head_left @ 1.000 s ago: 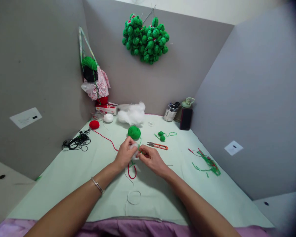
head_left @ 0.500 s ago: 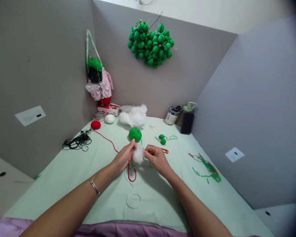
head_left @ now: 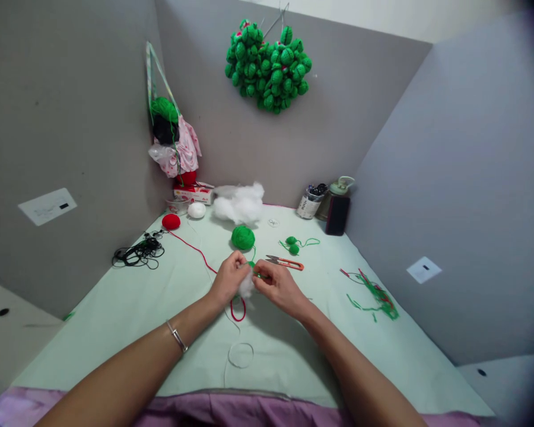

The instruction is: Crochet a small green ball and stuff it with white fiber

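Observation:
My left hand (head_left: 229,277) is closed, its thumb and fingers pinching a small green crocheted piece (head_left: 251,264) that is mostly hidden by both hands. A tuft of white stuffing (head_left: 246,287) sits between the hands, just under the fingertips. My right hand (head_left: 279,286) is closed too, its fingertips pressed against the stuffing and the green piece. Red yarn (head_left: 238,313) loops below the left hand, and a thin white thread (head_left: 241,356) curls toward the table's front. Beyond the hands lies a green yarn ball (head_left: 242,237). Orange-handled thread snips (head_left: 289,264) lie behind the right hand.
White stuffing (head_left: 239,204) is heaped at the back, near white (head_left: 196,210) and red balls (head_left: 171,222). Black cord (head_left: 140,254) lies left, yarn scraps (head_left: 380,299) right. A phone (head_left: 337,216) leans by a bottle. Green crocheted pieces (head_left: 269,70) hang on the back wall.
The white tuft has been pressed down between the hands and shows less. My hands have come closer together, and the green piece and the snips show more clearly. The view has shifted slightly.

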The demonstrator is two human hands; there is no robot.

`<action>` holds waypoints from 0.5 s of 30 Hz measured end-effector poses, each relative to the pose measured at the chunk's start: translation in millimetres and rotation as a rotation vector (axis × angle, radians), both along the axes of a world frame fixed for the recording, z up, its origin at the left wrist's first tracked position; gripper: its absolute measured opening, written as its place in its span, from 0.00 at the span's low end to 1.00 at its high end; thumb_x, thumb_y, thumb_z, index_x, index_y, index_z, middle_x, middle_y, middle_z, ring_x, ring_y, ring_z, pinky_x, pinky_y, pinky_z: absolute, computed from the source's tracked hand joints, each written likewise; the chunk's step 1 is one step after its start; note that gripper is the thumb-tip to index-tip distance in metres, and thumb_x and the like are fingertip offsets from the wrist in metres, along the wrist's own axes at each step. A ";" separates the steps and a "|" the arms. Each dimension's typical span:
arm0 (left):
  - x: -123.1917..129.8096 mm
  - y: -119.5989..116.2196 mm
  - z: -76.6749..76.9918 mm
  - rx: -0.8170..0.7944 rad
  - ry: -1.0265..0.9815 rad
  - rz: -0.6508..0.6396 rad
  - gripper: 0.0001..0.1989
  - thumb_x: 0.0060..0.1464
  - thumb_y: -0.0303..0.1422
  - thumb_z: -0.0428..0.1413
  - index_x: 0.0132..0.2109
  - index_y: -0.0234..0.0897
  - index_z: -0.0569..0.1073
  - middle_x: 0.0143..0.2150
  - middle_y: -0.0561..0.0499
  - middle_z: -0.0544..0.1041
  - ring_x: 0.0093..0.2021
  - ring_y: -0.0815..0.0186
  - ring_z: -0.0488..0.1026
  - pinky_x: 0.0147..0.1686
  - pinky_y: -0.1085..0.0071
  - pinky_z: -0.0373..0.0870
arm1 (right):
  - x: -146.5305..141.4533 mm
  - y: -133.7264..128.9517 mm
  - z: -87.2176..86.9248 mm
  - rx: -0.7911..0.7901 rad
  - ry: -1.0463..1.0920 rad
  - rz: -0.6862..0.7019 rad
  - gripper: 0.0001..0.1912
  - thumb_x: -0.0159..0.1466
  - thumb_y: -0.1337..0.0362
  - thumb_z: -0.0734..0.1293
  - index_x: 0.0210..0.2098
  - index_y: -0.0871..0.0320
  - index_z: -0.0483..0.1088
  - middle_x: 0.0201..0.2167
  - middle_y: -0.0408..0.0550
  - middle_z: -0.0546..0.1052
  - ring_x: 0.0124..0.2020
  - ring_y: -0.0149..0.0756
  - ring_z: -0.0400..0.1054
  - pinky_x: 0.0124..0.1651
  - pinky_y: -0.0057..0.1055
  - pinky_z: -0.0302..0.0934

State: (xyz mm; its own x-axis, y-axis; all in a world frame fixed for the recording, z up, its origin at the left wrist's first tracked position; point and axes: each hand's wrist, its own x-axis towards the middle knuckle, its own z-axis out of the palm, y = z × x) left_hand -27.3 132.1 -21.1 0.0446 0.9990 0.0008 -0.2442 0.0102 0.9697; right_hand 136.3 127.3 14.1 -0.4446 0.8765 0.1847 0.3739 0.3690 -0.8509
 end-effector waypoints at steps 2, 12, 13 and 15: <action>2.0 -2.9 1.0 -0.002 -0.011 -0.007 0.15 0.46 0.33 0.65 0.31 0.39 0.64 0.23 0.62 0.63 0.22 0.74 0.60 0.22 0.78 0.56 | -3.0 -0.4 -2.5 0.026 0.000 -0.043 0.08 0.58 0.64 0.65 0.25 0.54 0.61 0.21 0.35 0.57 0.25 0.30 0.49 0.31 0.30 0.44; -0.1 -14.5 17.2 -0.003 -0.102 -0.148 0.22 0.52 0.52 0.64 0.36 0.39 0.67 0.34 0.55 0.70 0.33 0.69 0.70 0.34 0.73 0.72 | 7.0 23.1 -18.9 -0.022 0.086 -0.209 0.11 0.57 0.57 0.64 0.22 0.54 0.62 0.19 0.37 0.59 0.24 0.30 0.50 0.29 0.30 0.44; -0.2 -13.9 16.3 0.001 -0.093 -0.155 0.23 0.51 0.52 0.66 0.36 0.38 0.68 0.35 0.55 0.71 0.33 0.69 0.70 0.35 0.73 0.72 | 8.7 25.3 -20.1 -0.034 0.095 -0.206 0.11 0.57 0.57 0.64 0.22 0.54 0.62 0.19 0.37 0.59 0.24 0.30 0.50 0.28 0.30 0.45; 0.1 -11.7 12.5 0.010 -0.062 -0.148 0.23 0.47 0.49 0.69 0.37 0.38 0.69 0.32 0.56 0.70 0.30 0.70 0.68 0.32 0.74 0.69 | 10.2 27.3 -21.7 -0.059 0.109 -0.185 0.12 0.57 0.56 0.64 0.22 0.54 0.62 0.19 0.38 0.60 0.23 0.30 0.51 0.28 0.30 0.45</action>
State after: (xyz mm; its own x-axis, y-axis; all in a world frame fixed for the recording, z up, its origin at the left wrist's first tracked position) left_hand -27.1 120.4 -8.6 0.1909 0.9815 0.0177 -0.3006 0.0413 0.9529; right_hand 146.5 154.6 -7.7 -0.2551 0.9521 0.1688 0.3356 0.2509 -0.9080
